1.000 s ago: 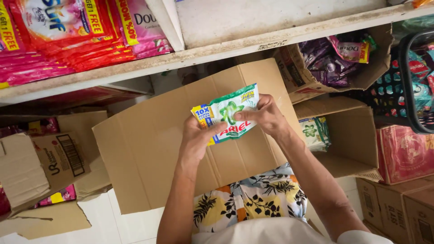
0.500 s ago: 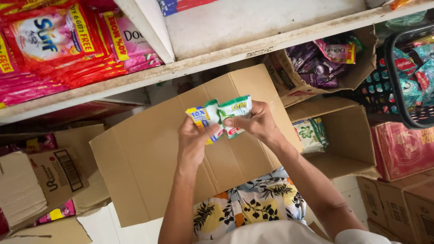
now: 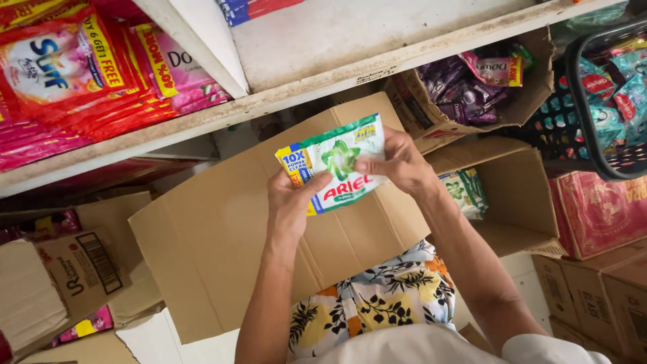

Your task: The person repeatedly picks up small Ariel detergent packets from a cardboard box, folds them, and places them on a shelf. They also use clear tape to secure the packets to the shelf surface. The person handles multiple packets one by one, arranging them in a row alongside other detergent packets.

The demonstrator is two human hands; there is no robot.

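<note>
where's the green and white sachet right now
In the head view the green and white sachet is near centre, held between the left hand and right hand, above the big cardboard flap, below the shelf edge.

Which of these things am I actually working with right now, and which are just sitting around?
In hand:
green and white sachet, pinched flat between left hand and right hand
open cardboard box with more green sachets

Lying about:
red packets on the shelf
box of purple sachets
black basket
</note>
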